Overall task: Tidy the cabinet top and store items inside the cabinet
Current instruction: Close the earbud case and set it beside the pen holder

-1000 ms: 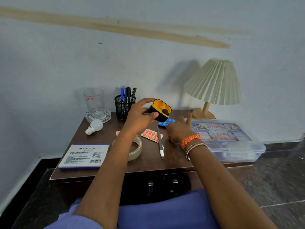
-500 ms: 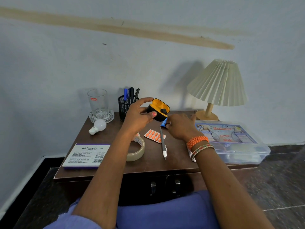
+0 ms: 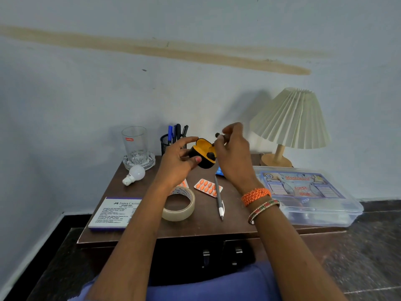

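My left hand (image 3: 178,164) holds an open black earbud case (image 3: 202,154) with a yellow inside above the brown cabinet top (image 3: 204,222). One black earbud sits in the case. My right hand (image 3: 233,157) pinches a second small black earbud (image 3: 217,135) just above and right of the case. On the cabinet top lie an orange pill strip (image 3: 207,187), a grey pen (image 3: 219,202), a tape roll (image 3: 181,204) and a stamp pad box (image 3: 115,212). The cabinet doors (image 3: 221,255) below are shut.
A glass (image 3: 135,142) on a glass dish, a light bulb (image 3: 134,174) and a mesh pen holder (image 3: 171,141) stand at the back. A lamp (image 3: 289,124) and a clear first-aid box (image 3: 308,196) fill the right side. A blue pill strip (image 3: 219,171) peeks out under my right hand.
My right hand rose from the cabinet top, where it was closed near the blue pill strip, and now holds a small earbud beside the open case. My left hand kept the case.
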A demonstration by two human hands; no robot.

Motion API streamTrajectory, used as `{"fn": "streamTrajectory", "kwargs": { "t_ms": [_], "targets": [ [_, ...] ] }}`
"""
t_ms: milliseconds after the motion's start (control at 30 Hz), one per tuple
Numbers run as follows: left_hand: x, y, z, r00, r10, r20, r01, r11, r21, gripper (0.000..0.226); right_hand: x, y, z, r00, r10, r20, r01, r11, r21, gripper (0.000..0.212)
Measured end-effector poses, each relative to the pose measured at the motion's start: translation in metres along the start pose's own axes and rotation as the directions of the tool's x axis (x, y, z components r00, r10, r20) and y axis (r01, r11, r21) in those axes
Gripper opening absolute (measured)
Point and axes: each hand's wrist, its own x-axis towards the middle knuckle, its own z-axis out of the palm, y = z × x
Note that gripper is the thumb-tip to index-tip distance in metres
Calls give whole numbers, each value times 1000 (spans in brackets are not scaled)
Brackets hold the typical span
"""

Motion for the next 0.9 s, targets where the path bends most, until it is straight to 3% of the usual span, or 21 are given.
{"fn": "streamTrajectory", "kwargs": {
  "t_ms": [167,367,633,767,900],
  "targets": [
    [1,0,-3,1000,15,3,-15,1000,-17,52,-3,2,17,991,-59,119,67,995,-68,4],
    [0,-3,-4,999,13,29,-13,1000,-17,53,-4,6,19,987,-45,157,58,996,-75,19],
    [0,-2,-4,1000,26,11,-26,1000,-12,53,-3,4,15,993,2,122,7,997,-79,9],
    [1,-4,-3,999,34,7,-34,999,14,53,-5,-2,13,989,-16,147,37,990,-138,19],
    [2,-2,-4,999,31,-11,-31,999,6,53,-5,-3,11,998,-51,43,53,998,-45,7]
  ]
}}
